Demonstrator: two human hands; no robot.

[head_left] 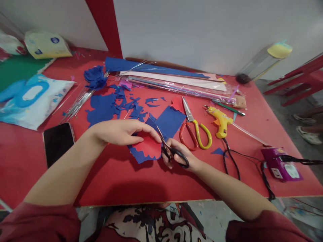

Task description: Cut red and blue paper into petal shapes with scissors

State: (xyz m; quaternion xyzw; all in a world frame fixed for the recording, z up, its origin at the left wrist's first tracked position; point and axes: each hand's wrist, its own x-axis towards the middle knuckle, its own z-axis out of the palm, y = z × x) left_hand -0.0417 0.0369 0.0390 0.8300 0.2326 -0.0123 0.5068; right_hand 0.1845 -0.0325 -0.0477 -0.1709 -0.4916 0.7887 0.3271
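Note:
My left hand (126, 131) pinches a red scalloped paper piece (148, 148) laid over a blue sheet of paper (138, 156). Blue paper sticks out past the red edge below and to the left. In my right hand (180, 154) is a pair of black-handled scissors (182, 158), fingers through the loops. Their blades point up and left at the right edge of the two layers. Just beyond lies a blue paper square (170, 121), with larger scissors (189, 116) with red and yellow handles to its right.
Blue paper scraps (135, 109) and a blue paper flower (95, 78) lie at the back left. A phone (58, 143) rests by my left forearm. To the right are a yellow glue gun (220, 120), its black cord and a purple box (281, 164). Wrapped rolls (174, 82) line the wall.

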